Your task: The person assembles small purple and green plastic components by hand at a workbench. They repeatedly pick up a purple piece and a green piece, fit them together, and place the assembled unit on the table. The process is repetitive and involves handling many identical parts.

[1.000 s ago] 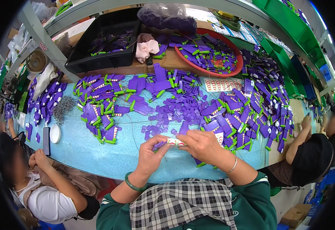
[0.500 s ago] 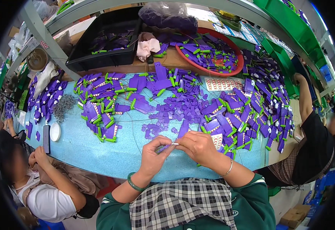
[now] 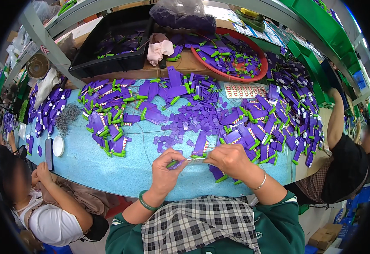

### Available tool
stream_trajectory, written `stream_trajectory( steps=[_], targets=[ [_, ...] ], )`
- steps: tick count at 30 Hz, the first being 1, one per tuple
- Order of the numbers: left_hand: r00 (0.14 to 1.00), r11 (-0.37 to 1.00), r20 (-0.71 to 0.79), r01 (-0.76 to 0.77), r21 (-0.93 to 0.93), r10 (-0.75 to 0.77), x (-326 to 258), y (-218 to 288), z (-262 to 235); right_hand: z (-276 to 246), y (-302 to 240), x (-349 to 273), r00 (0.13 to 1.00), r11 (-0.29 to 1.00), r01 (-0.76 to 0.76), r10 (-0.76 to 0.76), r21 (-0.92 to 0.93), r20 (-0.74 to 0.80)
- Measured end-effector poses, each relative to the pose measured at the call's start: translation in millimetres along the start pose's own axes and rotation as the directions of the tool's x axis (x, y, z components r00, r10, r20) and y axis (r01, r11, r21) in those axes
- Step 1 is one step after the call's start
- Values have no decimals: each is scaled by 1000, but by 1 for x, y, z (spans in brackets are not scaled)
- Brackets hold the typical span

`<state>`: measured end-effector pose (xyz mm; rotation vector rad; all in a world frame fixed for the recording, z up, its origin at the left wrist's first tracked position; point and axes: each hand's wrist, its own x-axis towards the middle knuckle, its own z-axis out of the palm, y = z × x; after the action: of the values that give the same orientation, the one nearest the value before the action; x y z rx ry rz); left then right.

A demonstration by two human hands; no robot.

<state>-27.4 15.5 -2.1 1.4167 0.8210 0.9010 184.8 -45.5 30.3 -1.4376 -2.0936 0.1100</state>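
My left hand (image 3: 166, 169) and my right hand (image 3: 231, 161) meet above the near edge of the blue table (image 3: 91, 165). Both pinch a small purple tag with a green stick (image 3: 195, 160) held between the fingertips. A flat purple piece (image 3: 200, 143) stands just behind the fingers. Small loose purple squares (image 3: 193, 118) lie spread just beyond my hands. Piles of finished purple tags with green sticks (image 3: 108, 122) lie to the left, and more (image 3: 274, 122) to the right.
A black tray (image 3: 113, 46) and a red round basin (image 3: 231, 55) with purple parts stand at the back. A sticker sheet (image 3: 246, 90) lies mid-right. A person (image 3: 45, 203) sits at the left, another (image 3: 346, 161) at the right. A phone (image 3: 49, 153) and white lid (image 3: 58, 146) lie left.
My hands stayed at the near edge, working the small tag between the fingertips. The person at the right has stretched an arm up over the table.
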Motion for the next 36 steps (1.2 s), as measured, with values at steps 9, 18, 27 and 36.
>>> stream_trajectory(
  steps=[9,18,27,36],
  targets=[
    [994,977,-21,100,-191,-106,-4,-9,-11,-74,26,-44,901,957,-159,241,-242,362],
    [938,921,156,336,-196,-309,-5,-1,-4,-24,-38,15,999,999,-47,47,20,-9],
    [918,908,199,379,-179,-344,-15,-5,-15,30,-34,19,994,955,-103,105,279,9],
    [917,909,178,385,-157,-358,-12,-7,-10,37,-26,13,989,916,-134,147,378,-6]
  ],
)
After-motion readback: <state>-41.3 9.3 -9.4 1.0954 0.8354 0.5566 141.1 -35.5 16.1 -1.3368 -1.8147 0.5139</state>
